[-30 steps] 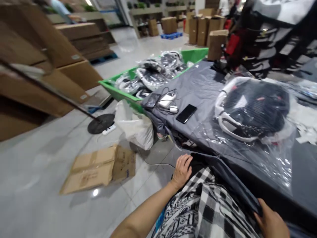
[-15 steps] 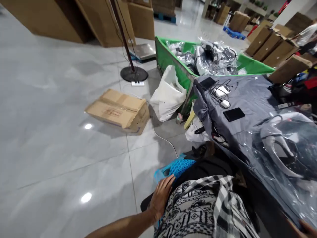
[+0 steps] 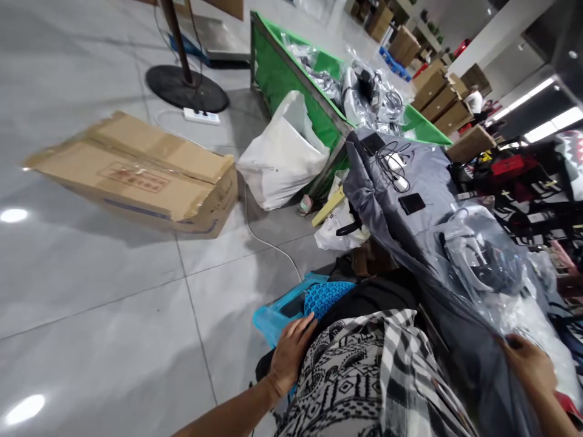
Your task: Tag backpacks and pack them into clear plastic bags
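Note:
My left hand [image 3: 292, 352] lies beside my thigh with its fingers stretched out, touching the side of a blue stool [image 3: 268, 317] with a blue honeycomb cushion [image 3: 325, 297]. On the right, my right hand [image 3: 532, 367] is at the near edge of a table draped in grey cloth [image 3: 437, 243]. Its fingers curl over the cloth at that edge, and the fingertips are partly hidden. Just beyond it on the table lies a grey-and-black item in a clear plastic bag [image 3: 483, 261]. My patterned top [image 3: 337, 370] fills the bottom middle.
A phone [image 3: 412, 204] and tangled cables [image 3: 387, 161] lie on the cloth. Behind stands a green bin [image 3: 291, 79] of bagged goods. A white sack [image 3: 285, 158], a cardboard box [image 3: 146, 176], a power strip [image 3: 201, 116] and a round-based pole [image 3: 186, 88] are on the floor.
The view has swung right and down. My right hand has come further into view at the table edge. My left hand stays by the blue stool.

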Demonstrator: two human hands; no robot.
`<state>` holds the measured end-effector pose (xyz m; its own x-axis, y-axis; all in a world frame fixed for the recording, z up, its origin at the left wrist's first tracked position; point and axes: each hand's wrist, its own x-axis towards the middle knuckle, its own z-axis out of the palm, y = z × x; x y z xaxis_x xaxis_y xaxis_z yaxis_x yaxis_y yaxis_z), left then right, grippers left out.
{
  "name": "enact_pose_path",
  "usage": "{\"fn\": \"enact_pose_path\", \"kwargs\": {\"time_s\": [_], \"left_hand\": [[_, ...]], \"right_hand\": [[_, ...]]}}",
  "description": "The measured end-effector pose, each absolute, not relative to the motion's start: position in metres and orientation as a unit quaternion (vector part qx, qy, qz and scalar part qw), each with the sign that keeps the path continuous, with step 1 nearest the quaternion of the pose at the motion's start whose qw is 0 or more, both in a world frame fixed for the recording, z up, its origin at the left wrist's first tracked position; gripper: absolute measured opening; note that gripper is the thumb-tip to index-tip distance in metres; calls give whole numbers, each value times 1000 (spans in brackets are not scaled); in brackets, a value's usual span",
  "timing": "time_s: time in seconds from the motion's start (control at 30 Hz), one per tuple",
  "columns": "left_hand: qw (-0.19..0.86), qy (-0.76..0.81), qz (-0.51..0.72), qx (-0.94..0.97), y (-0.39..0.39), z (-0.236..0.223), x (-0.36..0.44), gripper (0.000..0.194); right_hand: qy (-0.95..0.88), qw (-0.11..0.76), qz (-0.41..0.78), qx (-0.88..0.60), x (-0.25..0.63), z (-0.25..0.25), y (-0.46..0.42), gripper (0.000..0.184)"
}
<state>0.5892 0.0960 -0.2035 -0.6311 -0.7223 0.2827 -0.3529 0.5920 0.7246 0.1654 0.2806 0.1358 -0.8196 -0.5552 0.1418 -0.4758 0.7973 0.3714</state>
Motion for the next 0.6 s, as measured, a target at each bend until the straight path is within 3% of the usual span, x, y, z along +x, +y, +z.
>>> {"fn": "enact_pose_path", "kwargs": {"time_s": [0.13,0.47,0.6], "left_hand": [[288,-850,-317,307,97,-211,590,51],[263,-842,-329,337,95,-205,591,51],[270,-827,-337,360,98,-204,591,67]], "right_hand": [[-986,76,-46,139,174,144,272,32],[-982,53,-101,149,159,145,263,54],[-979,49,-107,165,147,140,269,64]]}}
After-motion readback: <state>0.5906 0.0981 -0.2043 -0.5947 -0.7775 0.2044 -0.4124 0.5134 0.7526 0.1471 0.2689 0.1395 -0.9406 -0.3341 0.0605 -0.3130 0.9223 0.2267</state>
